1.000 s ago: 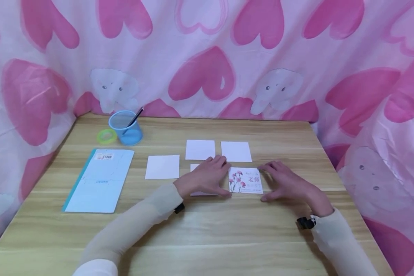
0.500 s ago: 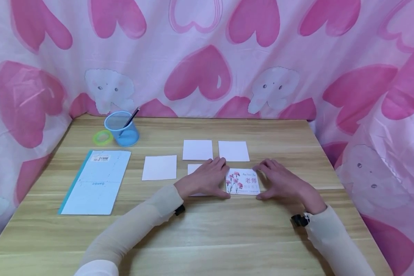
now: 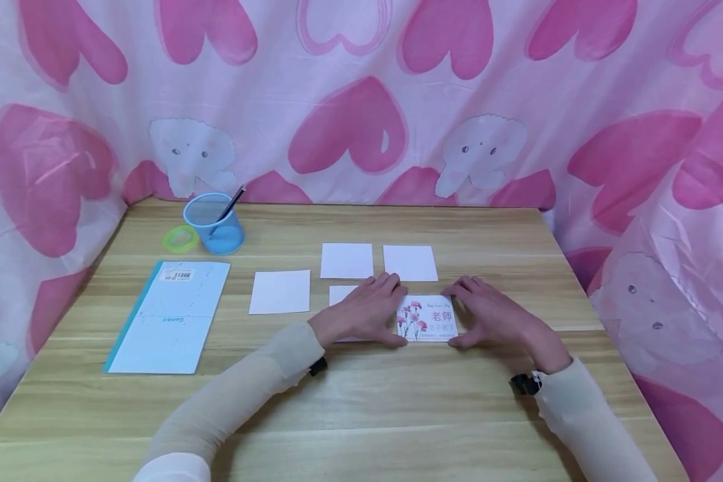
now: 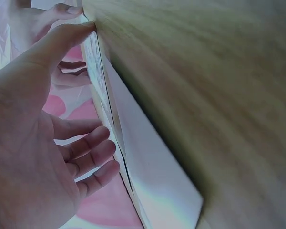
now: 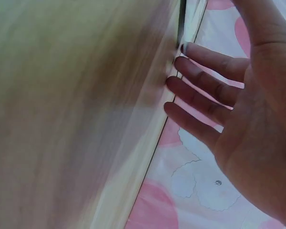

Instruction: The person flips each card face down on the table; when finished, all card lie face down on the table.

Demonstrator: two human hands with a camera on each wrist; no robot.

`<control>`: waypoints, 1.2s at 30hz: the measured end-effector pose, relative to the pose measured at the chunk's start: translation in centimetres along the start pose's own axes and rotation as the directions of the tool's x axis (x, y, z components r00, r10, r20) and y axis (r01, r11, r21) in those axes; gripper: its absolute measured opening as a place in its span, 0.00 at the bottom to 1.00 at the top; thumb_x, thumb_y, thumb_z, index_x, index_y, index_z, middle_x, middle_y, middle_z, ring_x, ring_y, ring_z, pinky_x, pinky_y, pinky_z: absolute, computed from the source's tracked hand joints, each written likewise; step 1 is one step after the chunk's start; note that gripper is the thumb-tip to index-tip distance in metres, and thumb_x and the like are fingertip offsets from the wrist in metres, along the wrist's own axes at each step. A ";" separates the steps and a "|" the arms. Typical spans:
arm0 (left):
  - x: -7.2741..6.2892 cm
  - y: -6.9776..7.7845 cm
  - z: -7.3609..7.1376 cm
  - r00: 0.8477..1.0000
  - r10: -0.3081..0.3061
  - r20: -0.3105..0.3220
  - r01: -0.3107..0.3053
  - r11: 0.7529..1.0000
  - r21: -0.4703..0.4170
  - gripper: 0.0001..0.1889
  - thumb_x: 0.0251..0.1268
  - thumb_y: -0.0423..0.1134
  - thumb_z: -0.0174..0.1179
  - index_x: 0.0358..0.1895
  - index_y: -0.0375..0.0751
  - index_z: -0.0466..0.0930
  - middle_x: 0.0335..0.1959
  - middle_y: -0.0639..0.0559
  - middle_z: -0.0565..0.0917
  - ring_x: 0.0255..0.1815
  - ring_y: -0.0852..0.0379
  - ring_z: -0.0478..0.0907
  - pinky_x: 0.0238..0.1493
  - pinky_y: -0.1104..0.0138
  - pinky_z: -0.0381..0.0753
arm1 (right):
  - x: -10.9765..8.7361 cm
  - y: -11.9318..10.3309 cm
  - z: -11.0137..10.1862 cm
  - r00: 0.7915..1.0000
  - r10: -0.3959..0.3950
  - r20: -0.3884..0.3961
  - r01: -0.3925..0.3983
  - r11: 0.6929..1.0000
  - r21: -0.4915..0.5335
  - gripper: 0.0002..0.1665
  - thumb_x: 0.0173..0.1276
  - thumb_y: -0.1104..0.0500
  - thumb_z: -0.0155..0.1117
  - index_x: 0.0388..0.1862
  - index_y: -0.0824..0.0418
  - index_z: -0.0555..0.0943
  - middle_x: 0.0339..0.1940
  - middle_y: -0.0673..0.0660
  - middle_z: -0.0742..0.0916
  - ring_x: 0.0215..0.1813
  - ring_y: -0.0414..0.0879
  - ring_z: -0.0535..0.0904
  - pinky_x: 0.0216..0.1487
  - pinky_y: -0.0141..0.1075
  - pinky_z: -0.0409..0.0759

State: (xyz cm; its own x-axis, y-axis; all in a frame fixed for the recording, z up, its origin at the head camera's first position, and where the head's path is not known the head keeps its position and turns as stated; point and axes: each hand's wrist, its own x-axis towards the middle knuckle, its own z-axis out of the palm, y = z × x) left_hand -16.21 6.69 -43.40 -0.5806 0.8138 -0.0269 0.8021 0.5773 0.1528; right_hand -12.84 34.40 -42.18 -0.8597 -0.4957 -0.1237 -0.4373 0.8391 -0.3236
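A greeting card point(image 3: 426, 318) printed with pink carnations and Chinese characters lies flat on the wooden table, between the two hands. My left hand point(image 3: 367, 311) is at its left side, thumb at the near corner and fingertips by the far one. On the right side my right hand point(image 3: 494, 318) frames it the same way, fingertips at the corners. Under the left hand a white card point(image 3: 341, 293) is mostly hidden. In the left wrist view the fingers of the left hand point(image 4: 33, 138) are loosely extended. The right wrist view shows the right hand point(image 5: 252, 105) with fingers spread.
Three more blank white cards point(image 3: 280, 292) lie on the table point(image 3: 361, 415), one to the left and two behind. A pale blue notebook point(image 3: 165, 321) is at the left. Behind it stand a blue mesh pen cup point(image 3: 224, 234) and a roll of tape point(image 3: 171, 239). A pink heart-print curtain point(image 3: 349, 127) surrounds the table.
The right hand has moved slightly left, closer against the printed card's right edge. The left hand stays nearly in place, and the view has shifted a little.
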 end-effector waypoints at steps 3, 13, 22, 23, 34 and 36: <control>0.2 0.2 -0.1 1.000 0.013 -0.018 -0.013 1.000 -0.002 0.46 0.47 0.73 0.63 0.60 0.40 0.71 0.50 0.52 0.64 0.49 0.55 0.59 0.51 0.63 0.64 | 0.0 -0.2 0.0 1.000 -0.005 -0.018 0.004 1.000 -0.023 0.53 0.41 0.31 0.79 0.63 0.55 0.73 0.55 0.50 0.74 0.53 0.44 0.68 0.59 0.46 0.73; 1.5 1.3 -0.1 0.996 0.031 -0.085 -0.027 0.999 0.043 0.50 0.46 0.77 0.60 0.64 0.41 0.70 0.56 0.48 0.67 0.54 0.52 0.60 0.53 0.63 0.63 | -0.1 -1.0 -0.4 0.995 -0.052 -0.081 0.045 0.995 -0.089 0.54 0.40 0.32 0.80 0.62 0.57 0.73 0.55 0.52 0.75 0.53 0.45 0.69 0.58 0.47 0.73; 2.9 2.6 -0.9 0.993 0.014 -0.119 -0.013 1.000 0.007 0.50 0.42 0.73 0.66 0.63 0.38 0.69 0.54 0.49 0.67 0.51 0.54 0.60 0.48 0.66 0.63 | -0.2 -2.2 -1.2 0.968 -0.164 -0.191 0.152 0.986 -0.072 0.55 0.40 0.36 0.81 0.63 0.63 0.72 0.55 0.56 0.76 0.54 0.49 0.71 0.57 0.48 0.74; 2.8 2.5 -1.1 0.993 0.004 -0.119 -0.007 1.000 -0.017 0.51 0.41 0.73 0.67 0.63 0.38 0.69 0.54 0.49 0.68 0.50 0.55 0.60 0.48 0.67 0.63 | -0.4 -2.1 -1.2 0.969 -0.151 -0.198 0.146 0.988 -0.040 0.57 0.40 0.36 0.81 0.65 0.63 0.70 0.57 0.56 0.75 0.56 0.50 0.71 0.57 0.49 0.74; 1.4 1.0 -2.2 0.960 -0.033 -0.280 -0.214 0.561 -0.800 0.44 0.47 0.44 0.77 0.66 0.43 0.59 0.61 0.52 0.66 0.58 0.51 0.68 0.54 0.54 0.73 | -1.2 -1.6 -0.1 0.987 -0.058 -0.152 0.103 0.945 0.310 0.61 0.45 0.32 0.77 0.73 0.48 0.59 0.67 0.48 0.69 0.65 0.52 0.67 0.61 0.54 0.69; 1.4 1.2 -2.2 0.951 -0.013 -0.308 -0.259 0.504 -0.824 0.45 0.48 0.43 0.77 0.66 0.44 0.57 0.63 0.53 0.65 0.58 0.50 0.69 0.53 0.52 0.73 | -1.1 -1.9 -0.1 0.989 -0.040 -0.139 0.084 0.942 0.325 0.56 0.46 0.33 0.77 0.71 0.44 0.60 0.66 0.45 0.69 0.64 0.52 0.68 0.61 0.54 0.70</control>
State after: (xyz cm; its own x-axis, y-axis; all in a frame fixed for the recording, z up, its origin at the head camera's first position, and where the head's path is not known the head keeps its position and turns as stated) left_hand -16.37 8.34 -41.09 -0.6061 0.7459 0.2762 0.4394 0.0245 0.8980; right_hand -11.11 33.36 -41.32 -0.8698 -0.4929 0.0211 -0.3981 0.6761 -0.6201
